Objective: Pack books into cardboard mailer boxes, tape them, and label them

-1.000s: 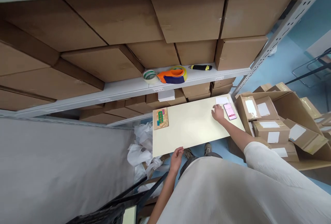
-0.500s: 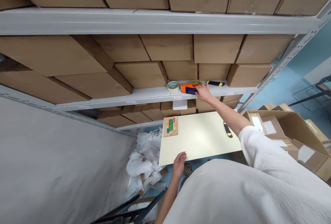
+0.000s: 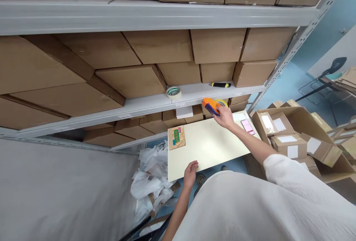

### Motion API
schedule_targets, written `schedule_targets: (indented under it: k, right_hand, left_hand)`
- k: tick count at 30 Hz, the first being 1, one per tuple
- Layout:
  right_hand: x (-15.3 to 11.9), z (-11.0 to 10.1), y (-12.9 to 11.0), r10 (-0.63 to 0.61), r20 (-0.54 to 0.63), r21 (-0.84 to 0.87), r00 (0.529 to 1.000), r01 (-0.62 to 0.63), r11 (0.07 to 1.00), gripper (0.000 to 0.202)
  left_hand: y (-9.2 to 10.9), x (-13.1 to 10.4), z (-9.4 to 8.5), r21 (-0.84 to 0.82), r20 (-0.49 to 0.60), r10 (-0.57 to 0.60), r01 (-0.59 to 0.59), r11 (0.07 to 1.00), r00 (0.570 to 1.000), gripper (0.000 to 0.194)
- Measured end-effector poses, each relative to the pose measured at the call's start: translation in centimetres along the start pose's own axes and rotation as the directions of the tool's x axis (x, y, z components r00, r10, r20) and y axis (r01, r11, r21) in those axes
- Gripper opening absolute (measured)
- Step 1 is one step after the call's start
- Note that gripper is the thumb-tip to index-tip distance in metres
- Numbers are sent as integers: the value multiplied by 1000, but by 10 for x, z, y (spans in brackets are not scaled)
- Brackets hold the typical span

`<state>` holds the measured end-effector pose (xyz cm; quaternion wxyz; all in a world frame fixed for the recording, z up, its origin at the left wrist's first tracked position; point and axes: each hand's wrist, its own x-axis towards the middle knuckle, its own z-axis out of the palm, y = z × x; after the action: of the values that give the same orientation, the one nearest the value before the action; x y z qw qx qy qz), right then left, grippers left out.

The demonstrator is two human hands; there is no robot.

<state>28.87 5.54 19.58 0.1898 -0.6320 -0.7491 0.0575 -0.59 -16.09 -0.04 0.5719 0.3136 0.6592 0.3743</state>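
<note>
step in hand, as i judge it: holding the tape dispenser [image 3: 210, 105] off the shelf [image 3: 194, 91]. my right hand [image 3: 224, 117] grips it, fingers closed around the near end; the dispenser hangs between the shelf's front edge and the far edge of the pale tabletop [image 3: 207, 148]. the next move, i judge, calls for a firm grip and clearance over that far edge. my left hand [image 3: 190, 173] sits at the near edge, fingers half-curled, nothing visible in them; whether they touch the edge, i cannot tell. widest room for moving: mid-tabletop, between the patterned plaque [image 3: 176, 137] at left and the phone [image 3: 247, 126] at right. caution: the open carton [image 3: 307, 122] stands close beyond the right edge.
</note>
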Motion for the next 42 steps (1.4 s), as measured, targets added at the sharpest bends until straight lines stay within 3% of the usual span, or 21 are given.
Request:
schedule_targets:
  k: [4,8,11,19,27,30,34,38,42]
  right_hand:
    - [-60,37,35,264,121,-8,957,-265,964,24]
    - [-101,77,75,468,273,-60,841,-471,880,20]
    - [-124,102,95,519,333,-115,787,-512,851,21]
    - [-149,148,112,551,395,-111,735,-557,823,24]
    - [-139,160,120,542,415,-89,731,-561,823,30]
    - [-146,157,120,520,331,-51,787,-536,843,31]
    - [-144,145,115,419,201,-72,885,-413,908,34]
    - [-121,136,91,245,261,-48,934,-241,969,36]
    - [-102,140,44,62,339,31,939,-77,997,35]
  left_hand:
    - [3,-1,15,18,42,-14,13,1000,999,51]
    - [3,-9,32,44,72,-44,41,998,996,48]
    - [0,-17,42,63,92,-55,50,997,994,49]
    - [-9,-35,49,50,104,-75,70,996,992,61]
    - [-12,-45,41,29,23,-46,45,999,999,55]
    - [-15,-46,38,2,-26,-17,17,1000,1000,54]
    - [-17,-42,31,-52,-123,19,-26,998,992,52]
    - [-19,-36,20,-106,-219,39,-64,992,975,48]
    - [-21,-35,0,-147,-311,56,-106,983,949,43]
